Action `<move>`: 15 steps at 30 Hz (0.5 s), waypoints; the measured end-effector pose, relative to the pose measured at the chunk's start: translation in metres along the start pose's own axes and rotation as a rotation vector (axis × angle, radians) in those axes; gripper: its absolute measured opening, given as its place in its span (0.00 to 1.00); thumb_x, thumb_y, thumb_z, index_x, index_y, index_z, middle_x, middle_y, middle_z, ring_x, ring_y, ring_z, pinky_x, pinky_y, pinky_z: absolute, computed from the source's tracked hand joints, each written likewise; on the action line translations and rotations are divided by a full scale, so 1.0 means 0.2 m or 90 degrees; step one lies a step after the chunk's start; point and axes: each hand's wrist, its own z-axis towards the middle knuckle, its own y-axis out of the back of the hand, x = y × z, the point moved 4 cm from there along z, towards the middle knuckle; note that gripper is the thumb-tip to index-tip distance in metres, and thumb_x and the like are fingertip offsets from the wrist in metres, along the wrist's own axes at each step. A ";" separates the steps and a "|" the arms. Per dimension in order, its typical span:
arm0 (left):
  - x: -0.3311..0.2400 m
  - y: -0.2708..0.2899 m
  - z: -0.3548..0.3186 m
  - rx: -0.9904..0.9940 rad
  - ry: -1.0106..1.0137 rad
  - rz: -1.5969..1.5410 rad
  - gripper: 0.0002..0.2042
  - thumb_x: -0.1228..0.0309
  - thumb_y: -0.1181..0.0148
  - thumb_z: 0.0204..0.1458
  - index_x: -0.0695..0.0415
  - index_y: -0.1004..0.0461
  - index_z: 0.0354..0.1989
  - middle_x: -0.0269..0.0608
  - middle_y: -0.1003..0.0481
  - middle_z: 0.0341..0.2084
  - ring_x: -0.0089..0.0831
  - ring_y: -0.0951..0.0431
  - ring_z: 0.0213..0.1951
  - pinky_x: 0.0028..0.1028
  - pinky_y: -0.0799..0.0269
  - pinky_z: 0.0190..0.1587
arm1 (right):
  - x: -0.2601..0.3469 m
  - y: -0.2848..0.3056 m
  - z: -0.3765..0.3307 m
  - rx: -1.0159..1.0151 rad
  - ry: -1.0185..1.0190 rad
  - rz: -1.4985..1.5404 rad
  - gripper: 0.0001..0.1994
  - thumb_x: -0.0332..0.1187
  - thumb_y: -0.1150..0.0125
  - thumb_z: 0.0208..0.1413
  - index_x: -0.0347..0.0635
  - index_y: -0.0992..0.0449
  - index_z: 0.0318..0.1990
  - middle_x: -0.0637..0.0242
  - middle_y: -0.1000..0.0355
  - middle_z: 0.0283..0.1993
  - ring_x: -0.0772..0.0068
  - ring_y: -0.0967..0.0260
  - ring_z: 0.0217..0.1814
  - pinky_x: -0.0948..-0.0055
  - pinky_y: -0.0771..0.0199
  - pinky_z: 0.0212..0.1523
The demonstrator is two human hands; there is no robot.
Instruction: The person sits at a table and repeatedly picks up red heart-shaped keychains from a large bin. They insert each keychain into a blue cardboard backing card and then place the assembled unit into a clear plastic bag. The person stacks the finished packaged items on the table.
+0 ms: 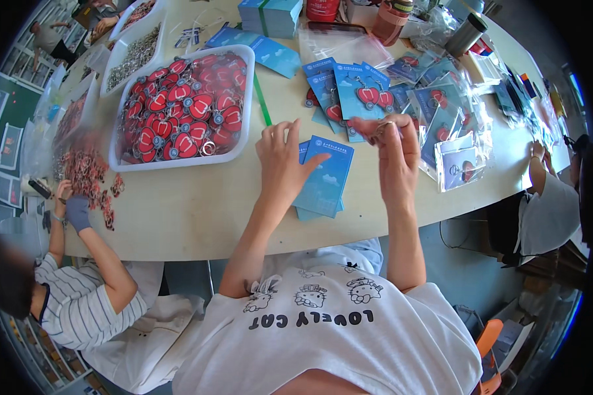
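Head view: right grip point(399, 155) pinched a red keychain point(361, 126) just beyond and right of the blue card stack point(328, 176), whose long axis ran near-to-far, slightly slanted; left grip point(283, 158), spread wide, was nearer the stack.

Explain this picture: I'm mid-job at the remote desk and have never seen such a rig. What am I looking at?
There is no machine: these bare hands belong to a person. The single picture comes from a camera worn on the head, looking down; its fisheye lens bends straight edges. The right hand pinches a red keychain. The left hand is open at the left edge of blue cards on the table. A white tub of red keychains stands to the left, and cards bearing keychains lie farther back. At far left, a co-worker's gloved hand is next to a loose pile.
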 end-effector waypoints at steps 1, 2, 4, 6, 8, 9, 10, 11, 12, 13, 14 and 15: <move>0.03 -0.04 -0.02 0.047 0.024 -0.051 0.20 0.63 0.32 0.46 0.59 0.30 0.43 0.40 0.26 0.36 0.37 0.30 0.46 0.35 0.37 0.50 | 0.01 0.03 0.01 -0.007 -0.004 -0.029 0.09 0.34 0.49 0.64 0.37 0.27 0.39 0.66 0.28 0.34 0.82 0.31 0.33 0.80 0.31 0.38; 0.06 -0.08 -0.03 0.092 0.050 -0.102 0.21 0.62 0.30 0.43 0.59 0.29 0.42 0.40 0.26 0.36 0.39 0.31 0.47 0.36 0.38 0.51 | 0.01 0.06 0.01 -0.015 -0.028 -0.072 0.09 0.34 0.50 0.65 0.37 0.27 0.40 0.67 0.29 0.33 0.83 0.32 0.30 0.82 0.32 0.33; 0.09 -0.12 -0.04 0.138 0.094 -0.187 0.21 0.63 0.28 0.40 0.57 0.28 0.41 0.40 0.26 0.36 0.40 0.31 0.47 0.35 0.38 0.50 | -0.01 0.10 0.00 -0.022 -0.081 -0.139 0.11 0.35 0.50 0.65 0.37 0.26 0.42 0.69 0.31 0.31 0.84 0.35 0.24 0.84 0.35 0.25; 0.11 -0.13 -0.04 0.140 0.132 -0.255 0.18 0.66 0.28 0.40 0.56 0.27 0.38 0.39 0.27 0.36 0.38 0.30 0.45 0.32 0.36 0.47 | -0.02 0.11 0.00 -0.012 -0.134 -0.171 0.12 0.35 0.51 0.65 0.38 0.25 0.44 0.71 0.32 0.30 0.86 0.37 0.20 0.86 0.39 0.19; 0.15 -0.12 -0.05 0.079 0.166 -0.318 0.17 0.68 0.28 0.40 0.57 0.28 0.38 0.38 0.26 0.34 0.33 0.29 0.41 0.30 0.35 0.42 | -0.04 0.08 -0.02 0.025 -0.188 -0.151 0.14 0.36 0.52 0.66 0.39 0.25 0.49 0.75 0.34 0.29 0.87 0.38 0.21 0.87 0.39 0.20; 0.18 -0.12 -0.06 0.048 0.183 -0.349 0.17 0.69 0.28 0.40 0.58 0.28 0.37 0.37 0.26 0.34 0.31 0.28 0.39 0.28 0.35 0.40 | -0.06 0.07 -0.03 0.043 -0.194 -0.164 0.14 0.36 0.52 0.66 0.38 0.25 0.50 0.75 0.34 0.29 0.88 0.37 0.22 0.87 0.38 0.22; 0.19 -0.10 -0.06 0.034 0.206 -0.376 0.14 0.71 0.31 0.45 0.60 0.29 0.36 0.36 0.26 0.32 0.24 0.28 0.31 0.23 0.35 0.33 | -0.08 0.07 -0.04 0.059 -0.199 -0.177 0.14 0.36 0.53 0.66 0.38 0.25 0.50 0.76 0.34 0.29 0.88 0.37 0.24 0.87 0.38 0.23; 0.21 -0.09 -0.07 0.040 0.258 -0.444 0.12 0.72 0.33 0.47 0.60 0.29 0.36 0.36 0.26 0.32 0.23 0.29 0.30 0.22 0.35 0.33 | -0.09 0.06 -0.05 0.075 -0.205 -0.191 0.14 0.36 0.53 0.66 0.38 0.25 0.50 0.76 0.34 0.29 0.88 0.37 0.25 0.88 0.38 0.25; 0.21 -0.07 -0.08 0.046 0.311 -0.512 0.11 0.72 0.34 0.49 0.61 0.29 0.36 0.35 0.26 0.31 0.22 0.29 0.29 0.21 0.35 0.32 | -0.08 0.05 -0.06 0.107 -0.244 -0.184 0.16 0.35 0.51 0.66 0.38 0.29 0.55 0.74 0.31 0.29 0.88 0.36 0.29 0.88 0.37 0.28; 0.21 -0.04 -0.09 0.054 0.362 -0.579 0.10 0.72 0.35 0.50 0.61 0.29 0.36 0.35 0.26 0.31 0.21 0.29 0.28 0.20 0.36 0.32 | -0.08 0.03 -0.06 0.118 -0.234 -0.184 0.16 0.35 0.50 0.65 0.37 0.31 0.56 0.73 0.29 0.30 0.87 0.36 0.29 0.88 0.37 0.28; 0.22 0.00 -0.09 0.082 0.325 -0.476 0.08 0.73 0.40 0.55 0.64 0.29 0.38 0.38 0.26 0.32 0.24 0.28 0.27 0.20 0.34 0.32 | -0.08 0.01 -0.07 0.129 -0.224 -0.183 0.17 0.34 0.49 0.65 0.36 0.32 0.57 0.71 0.28 0.30 0.87 0.35 0.29 0.88 0.37 0.28; 0.21 0.04 -0.08 0.042 0.289 -0.428 0.09 0.73 0.40 0.55 0.65 0.29 0.39 0.40 0.26 0.33 0.25 0.27 0.28 0.22 0.33 0.33 | -0.09 -0.01 -0.07 0.140 -0.215 -0.182 0.18 0.34 0.48 0.64 0.36 0.34 0.58 0.70 0.26 0.31 0.87 0.35 0.29 0.87 0.36 0.28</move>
